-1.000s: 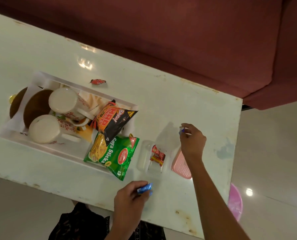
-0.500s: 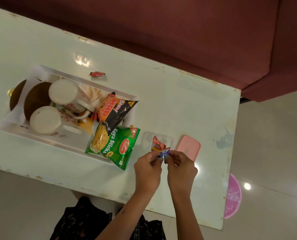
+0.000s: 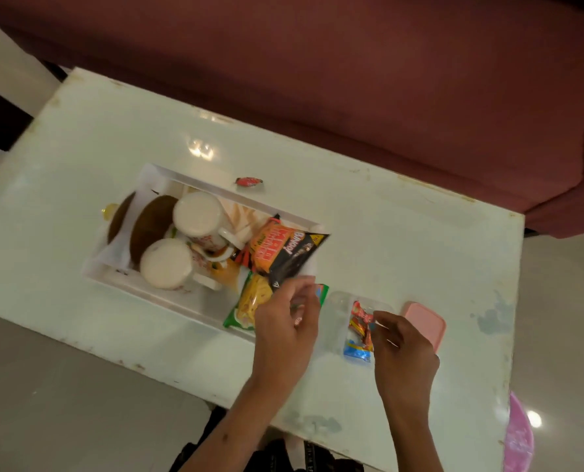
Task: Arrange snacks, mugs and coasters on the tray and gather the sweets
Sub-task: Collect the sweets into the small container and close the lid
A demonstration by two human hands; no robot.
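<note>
A white tray (image 3: 113,277) holds two upturned white mugs (image 3: 197,216) (image 3: 164,264), brown coasters (image 3: 151,223) and a black-and-orange snack packet (image 3: 283,253). A green snack packet (image 3: 246,301) hangs over the tray's near right corner. To its right a small clear box (image 3: 338,301) contains red sweets (image 3: 360,321) and a blue sweet (image 3: 355,352). My right hand (image 3: 399,345) is at the box, its fingertips pinched on a small blue sweet among the red ones. With fingers apart and nothing in it, my left hand (image 3: 283,328) hovers over the green packet.
A pink lid (image 3: 425,321) lies just right of the clear box. One red sweet (image 3: 248,181) lies loose on the white table (image 3: 386,233) behind the tray. A dark red sofa (image 3: 352,80) runs along the far side. A pink object (image 3: 518,437) sits on the floor at the right.
Both hands brought blue sweets to the clear box. A blue sweet now lies in the box, and my left hand has drawn away to the left, open. The view has shifted.
</note>
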